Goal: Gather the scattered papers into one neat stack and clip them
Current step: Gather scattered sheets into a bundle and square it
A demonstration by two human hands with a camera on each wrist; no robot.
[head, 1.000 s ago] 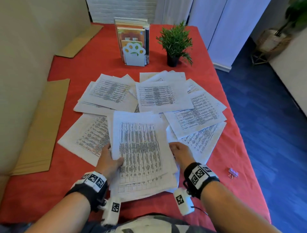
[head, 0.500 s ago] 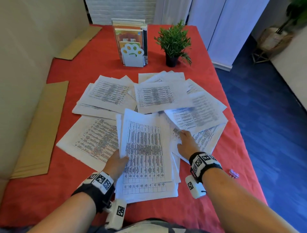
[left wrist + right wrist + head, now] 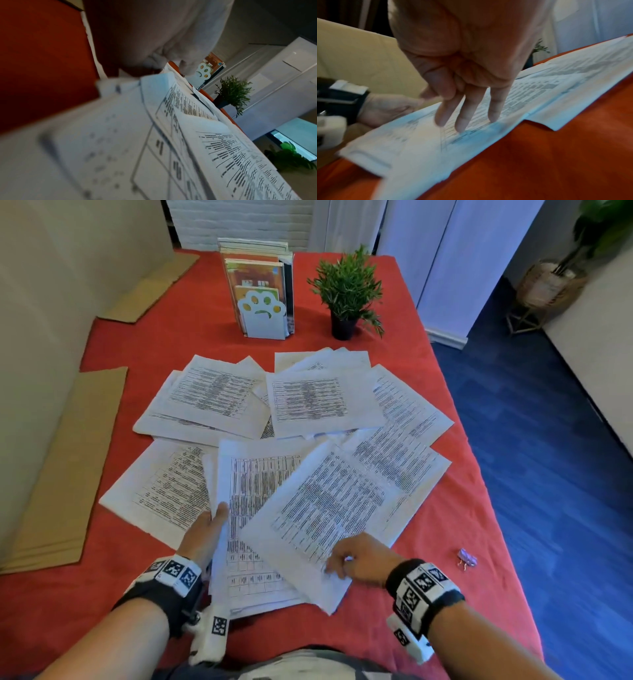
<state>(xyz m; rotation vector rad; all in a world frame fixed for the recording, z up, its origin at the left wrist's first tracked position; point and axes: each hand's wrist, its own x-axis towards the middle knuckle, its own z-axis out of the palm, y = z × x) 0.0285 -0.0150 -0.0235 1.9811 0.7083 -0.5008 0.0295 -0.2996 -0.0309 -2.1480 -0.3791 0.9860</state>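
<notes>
Gathering Printed Sheets on the Red Table

Pressing down with straight fingers, the right hand [image 3: 363, 559] rests its fingertips [image 3: 460, 125] on a tilted sheet [image 3: 329, 505] that lies skewed across the top of the near stack [image 3: 255, 546]. That hand is not curled round anything — the fingers are extended, tips touching the paper near its lower edge.

The left hand [image 3: 205, 530] sits at the left edge of the same stack, thumb lying on top of the sheets; the other fingers are hidden beneath or behind the paper, so how far they wrap I cannot tell, though the hand appears to hold that edge.

Around the stack the rest of the scattered papers [image 3: 308, 402] fan out over the red tablecloth [image 3: 445, 594] — some overlapping at the far side, one lying flat to the left of the left hand. A small binder clip [image 3: 466, 558] lies alone on the cloth, to the right of the right wrist and apart from every sheet.

Farther back stand a book holder [image 3: 262, 302] with a paw-shaped front and a little potted plant [image 3: 346, 296]. Flat cardboard pieces [image 3: 65, 467] lie along the left side.
</notes>
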